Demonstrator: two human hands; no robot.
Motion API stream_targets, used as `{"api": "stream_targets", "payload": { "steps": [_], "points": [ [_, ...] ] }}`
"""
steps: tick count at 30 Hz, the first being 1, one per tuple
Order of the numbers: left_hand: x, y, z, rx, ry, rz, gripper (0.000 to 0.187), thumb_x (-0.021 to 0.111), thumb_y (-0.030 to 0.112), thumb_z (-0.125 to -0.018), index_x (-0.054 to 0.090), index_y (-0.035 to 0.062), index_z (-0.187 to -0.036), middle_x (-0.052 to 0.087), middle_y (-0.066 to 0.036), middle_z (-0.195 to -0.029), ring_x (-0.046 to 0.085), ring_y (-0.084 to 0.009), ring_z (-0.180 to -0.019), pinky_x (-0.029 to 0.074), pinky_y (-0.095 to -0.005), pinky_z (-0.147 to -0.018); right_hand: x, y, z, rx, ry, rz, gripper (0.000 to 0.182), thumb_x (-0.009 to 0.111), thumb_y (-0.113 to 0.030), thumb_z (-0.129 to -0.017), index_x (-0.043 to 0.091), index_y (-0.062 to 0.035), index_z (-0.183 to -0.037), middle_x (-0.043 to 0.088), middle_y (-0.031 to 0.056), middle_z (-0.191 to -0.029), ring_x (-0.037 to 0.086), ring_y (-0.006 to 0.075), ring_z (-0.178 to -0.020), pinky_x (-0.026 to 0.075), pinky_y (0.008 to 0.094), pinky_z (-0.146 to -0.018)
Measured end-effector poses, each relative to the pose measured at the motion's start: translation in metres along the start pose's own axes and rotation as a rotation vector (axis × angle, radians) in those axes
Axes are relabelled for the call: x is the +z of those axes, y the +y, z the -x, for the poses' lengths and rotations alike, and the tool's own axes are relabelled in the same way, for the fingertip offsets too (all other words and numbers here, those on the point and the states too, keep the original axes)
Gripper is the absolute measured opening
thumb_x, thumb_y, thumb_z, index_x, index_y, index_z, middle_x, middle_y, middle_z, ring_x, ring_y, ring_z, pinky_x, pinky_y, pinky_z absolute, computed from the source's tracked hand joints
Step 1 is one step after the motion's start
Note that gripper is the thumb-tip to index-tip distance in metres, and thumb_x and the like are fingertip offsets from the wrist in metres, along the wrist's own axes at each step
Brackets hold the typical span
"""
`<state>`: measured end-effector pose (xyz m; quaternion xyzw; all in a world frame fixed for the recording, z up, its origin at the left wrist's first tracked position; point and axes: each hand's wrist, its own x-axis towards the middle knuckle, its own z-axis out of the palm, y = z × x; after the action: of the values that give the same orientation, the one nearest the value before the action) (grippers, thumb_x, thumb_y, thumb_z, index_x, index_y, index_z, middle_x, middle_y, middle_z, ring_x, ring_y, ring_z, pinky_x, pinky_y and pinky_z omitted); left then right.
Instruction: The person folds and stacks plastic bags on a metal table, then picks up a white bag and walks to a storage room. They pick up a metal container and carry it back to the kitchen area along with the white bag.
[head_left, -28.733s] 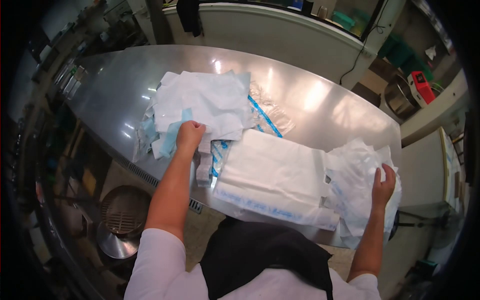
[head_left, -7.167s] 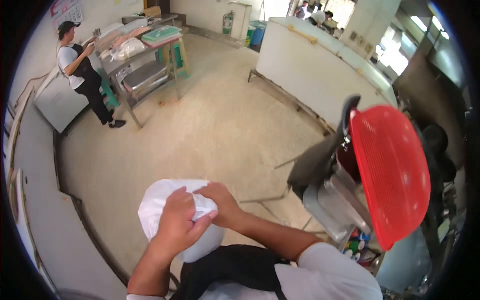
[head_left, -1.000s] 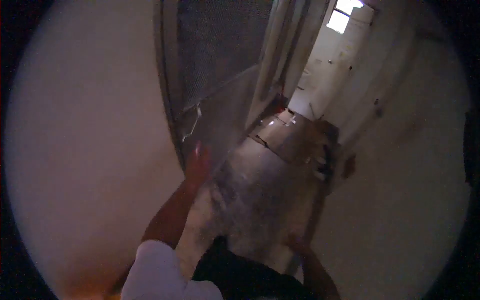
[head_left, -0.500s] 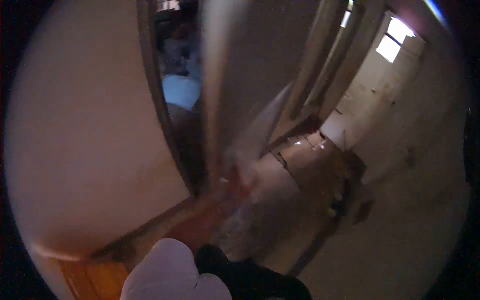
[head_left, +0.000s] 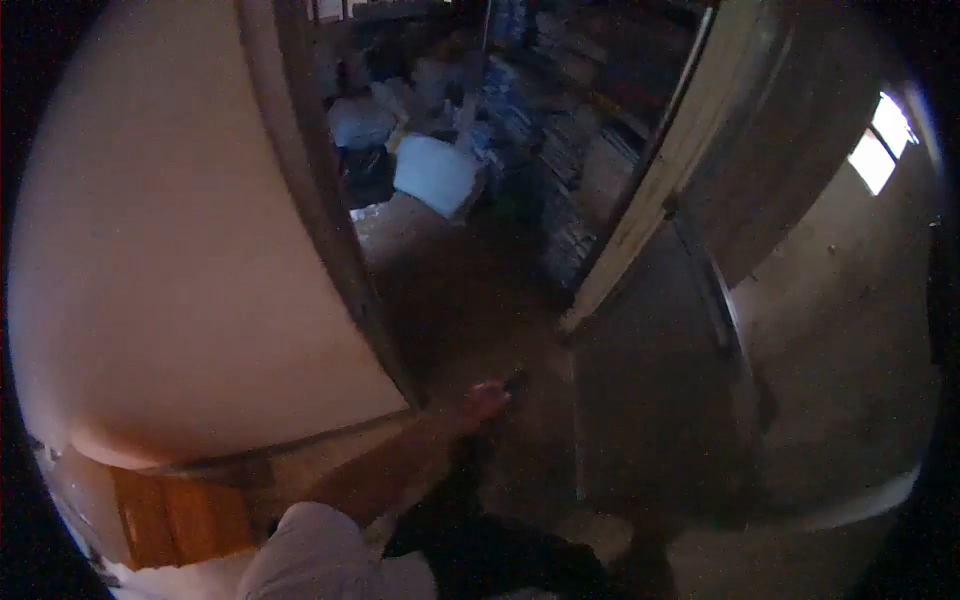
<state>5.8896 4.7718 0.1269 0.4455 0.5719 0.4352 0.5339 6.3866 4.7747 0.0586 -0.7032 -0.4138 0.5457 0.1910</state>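
Note:
My left hand (head_left: 486, 396) is stretched forward, low in front of the open doorway, with a light sleeve (head_left: 312, 545) at the near end of the arm. Its fingers look closed around a small dark object (head_left: 515, 382) that is too dim to name. A door panel (head_left: 655, 390) stands swung aside to the right of the hand. I cannot make out my right hand in the frame.
Beyond the wooden door frame (head_left: 665, 165) lies a dark room with stacked goods (head_left: 560, 130) and a pale blue-white bundle (head_left: 435, 172). A plain wall (head_left: 180, 250) rises at left, above an orange-brown wooden piece (head_left: 190, 520). A bright window (head_left: 880, 145) is at upper right.
The door panel that covered much of the doorway has swung open to the right, showing the room behind. The view has shifted, and my left hand shows more clearly.

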Motion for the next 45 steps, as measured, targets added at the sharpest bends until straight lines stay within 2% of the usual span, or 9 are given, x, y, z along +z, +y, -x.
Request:
{"api": "stream_targets", "payload": {
  "steps": [5, 7, 11, 12, 14, 18, 25, 33, 45],
  "points": [
    [-0.09, -0.026, -0.05, -0.335, -0.158, -0.243, 0.043, 0.053, 0.039, -0.097, 0.057, 0.0078, -0.126, 0.064, -0.011, -0.114, 0.062, -0.0249, -0.099, 0.049, -0.0404, -0.089, 0.0, -0.114, -0.046, -0.021, 0.126, 0.026, 0.058, 0.049, -0.044, -0.096, 0.047, 0.0012, -0.133, 0.051, 0.0208, -0.133, 0.05, 0.032, -0.122, 0.039, 0.0429, -0.104],
    [-0.058, -0.054, -0.055, 0.156, -0.108, -0.608, 0.033, 0.06, 0.034, -0.091, 0.064, 0.0038, -0.102, 0.062, -0.011, -0.092, 0.058, -0.0282, -0.094, 0.045, -0.0436, -0.084, -0.032, -0.137, -0.051, -0.031, 0.125, 0.024, 0.059, 0.049, -0.044, -0.096, 0.046, 0.0013, -0.134, 0.051, 0.0211, -0.133, 0.05, 0.0323, -0.123, 0.039, 0.043, -0.104],
    [-0.083, -0.07, -0.103, -0.048, -0.148, -0.599, 0.035, 0.061, 0.035, -0.088, 0.064, 0.0051, -0.106, 0.063, -0.014, -0.098, 0.059, -0.0292, -0.098, 0.045, -0.0432, -0.088, -0.015, -0.207, -0.081, -0.032, 0.09, 0.07, 0.061, 0.049, -0.046, -0.096, 0.046, 0.0015, -0.134, 0.05, 0.0219, -0.134, 0.049, 0.0329, -0.123, 0.038, 0.0431, -0.104],
    [-0.083, -0.093, -0.101, -0.064, -0.135, -0.096, 0.038, 0.061, 0.036, -0.087, 0.064, 0.0057, -0.11, 0.063, -0.015, -0.105, 0.058, -0.0302, -0.104, 0.044, -0.042, -0.093, -0.008, -0.22, -0.093, -0.039, 0.068, 0.092, 0.062, 0.049, -0.046, -0.095, 0.045, 0.0015, -0.134, 0.05, 0.0221, -0.134, 0.049, 0.0331, -0.123, 0.038, 0.0432, -0.105],
    [-0.094, -0.113, -0.106, -0.058, -0.055, 0.462, 0.041, 0.06, 0.037, -0.086, 0.065, 0.0063, -0.114, 0.064, -0.016, -0.113, 0.058, -0.0313, -0.11, 0.044, -0.0408, -0.097, 0.025, -0.253, -0.125, -0.053, -0.007, 0.15, 0.063, 0.049, -0.047, -0.095, 0.045, 0.0016, -0.135, 0.049, 0.0224, -0.134, 0.048, 0.0334, -0.124, 0.038, 0.0433, -0.105],
    [-0.115, -0.098, -0.146, -0.209, 0.154, 0.037, 0.042, 0.06, 0.037, -0.086, 0.064, 0.0064, -0.114, 0.063, -0.016, -0.114, 0.058, -0.0313, -0.111, 0.043, -0.0406, -0.097, 0.105, -0.333, -0.206, -0.093, -0.235, 0.291, 0.064, 0.049, -0.048, -0.095, 0.044, 0.0018, -0.135, 0.048, 0.0232, -0.135, 0.048, 0.0341, -0.125, 0.037, 0.0435, -0.105],
    [-0.131, -0.066, -0.185, -0.48, 0.52, -0.015, 0.042, 0.06, 0.036, -0.086, 0.064, 0.0065, -0.115, 0.063, -0.016, -0.116, 0.057, -0.0313, -0.112, 0.043, -0.0403, -0.098, 0.321, -0.501, -0.304, -0.391, -0.913, 0.686, 0.068, 0.049, -0.05, -0.094, 0.043, 0.0021, -0.137, 0.047, 0.0245, -0.136, 0.047, 0.0352, -0.126, 0.037, 0.0438, -0.106],
    [-0.133, -0.034, -0.184, -0.619, 0.842, 0.127, 0.042, 0.059, 0.036, -0.086, 0.064, 0.0067, -0.116, 0.062, -0.017, -0.117, 0.057, -0.0313, -0.113, 0.043, -0.04, -0.099, 0.521, -0.601, -0.161, -0.89, -1.732, 0.794, 0.072, 0.049, -0.053, -0.093, 0.041, 0.0025, -0.138, 0.045, 0.026, -0.138, 0.045, 0.0365, -0.127, 0.036, 0.0442, -0.107],
    [-0.163, -0.053, -0.167, -0.67, 0.959, 0.245, 0.043, 0.059, 0.036, -0.087, 0.064, 0.0069, -0.117, 0.061, -0.017, -0.12, 0.056, -0.0313, -0.115, 0.042, -0.0395, -0.1, 0.639, -0.588, 0.006, -1.166, -2.12, 0.59, 0.078, 0.05, -0.057, -0.092, 0.039, 0.003, -0.14, 0.043, 0.0282, -0.14, 0.043, 0.0385, -0.129, 0.034, 0.0447, -0.108]
  ]
}}
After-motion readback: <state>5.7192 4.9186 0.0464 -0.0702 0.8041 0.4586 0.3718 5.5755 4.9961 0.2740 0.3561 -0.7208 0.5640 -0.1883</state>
